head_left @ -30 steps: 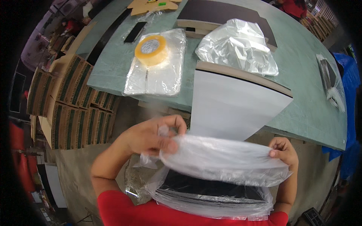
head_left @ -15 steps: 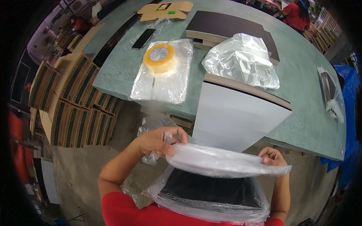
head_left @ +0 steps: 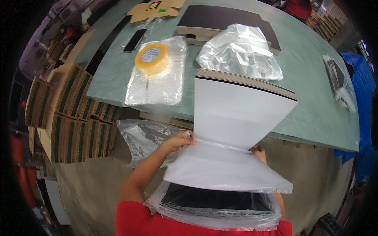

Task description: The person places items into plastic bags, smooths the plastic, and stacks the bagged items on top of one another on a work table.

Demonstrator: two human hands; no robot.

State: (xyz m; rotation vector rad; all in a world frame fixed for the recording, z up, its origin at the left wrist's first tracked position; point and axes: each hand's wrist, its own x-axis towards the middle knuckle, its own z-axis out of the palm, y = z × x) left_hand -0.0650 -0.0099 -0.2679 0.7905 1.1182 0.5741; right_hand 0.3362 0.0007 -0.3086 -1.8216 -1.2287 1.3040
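A translucent plastic bag (head_left: pixel 224 167) is stretched between my two hands, its far edge against the near end of a stack of white-faced boards (head_left: pixel 236 110). My left hand (head_left: pixel 182 141) pinches the bag at the stack's left corner. At the right corner my right hand (head_left: pixel 258 151) grips it, partly hidden behind the boards and the bag. The stack slopes down toward me off the table's front edge. Close to my body are black boards (head_left: pixel 212 198) in clear plastic. Another clear bag (head_left: pixel 143 137) hangs beside my left hand; whether that hand holds it is unclear.
On the green table (head_left: pixel 311 90) lie a tape roll (head_left: pixel 151 59) on flat plastic bags (head_left: pixel 157 90), a black phone (head_left: pixel 134 40), a crumpled plastic bag (head_left: pixel 240 53), dark boards (head_left: pixel 220 17) and a wrapped bundle (head_left: pixel 336 78). Cartons (head_left: pixel 67 118) are stacked at left.
Both hands have moved forward to the near end of the white-faced boards, and the bag has spread out flatter. The clear bag on the left has swung out wider. The view has shifted slightly.
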